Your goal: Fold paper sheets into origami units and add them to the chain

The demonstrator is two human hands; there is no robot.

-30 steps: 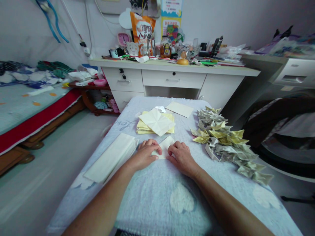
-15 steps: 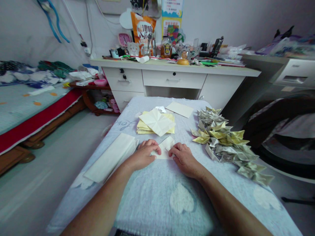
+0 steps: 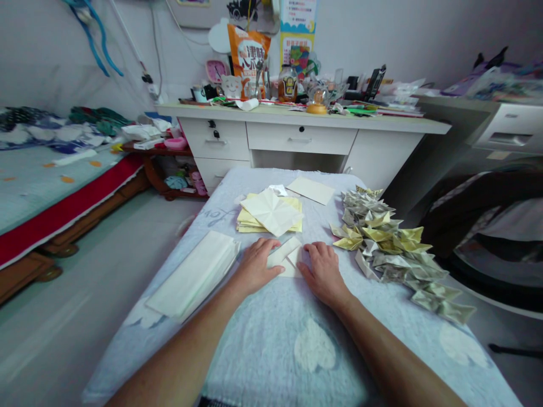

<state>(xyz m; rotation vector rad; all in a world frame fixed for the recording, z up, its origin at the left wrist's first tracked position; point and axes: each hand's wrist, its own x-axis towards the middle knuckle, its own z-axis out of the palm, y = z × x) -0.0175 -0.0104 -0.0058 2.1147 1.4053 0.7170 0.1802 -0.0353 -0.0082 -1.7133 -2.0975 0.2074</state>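
Note:
A small cream sheet of paper (image 3: 289, 254) lies on the cloth-covered table between my hands, with folded flaps showing on top. My left hand (image 3: 259, 264) grips its left side, the thumb in front and the fingers curled behind. At the right edge, my right hand (image 3: 326, 272) holds the paper between a thumb near the front and bent fingers farther back. Just beyond is a stack of yellow paper (image 3: 248, 225), topped by a creased white sheet (image 3: 274, 210). Part of the held paper is hidden under my fingers.
A long white paper packet (image 3: 193, 276) lies left of my left forearm. Several folded paper pieces (image 3: 388, 240) in gold and silver-grey are heaped to the right. A flat cream card (image 3: 310, 190) rests farther back, before a cluttered white desk (image 3: 301, 125).
My hands have spread slightly apart along the paper. The upright flap now lies flatter as a diagonal strip, and my right fingers have moved off it to the right edge.

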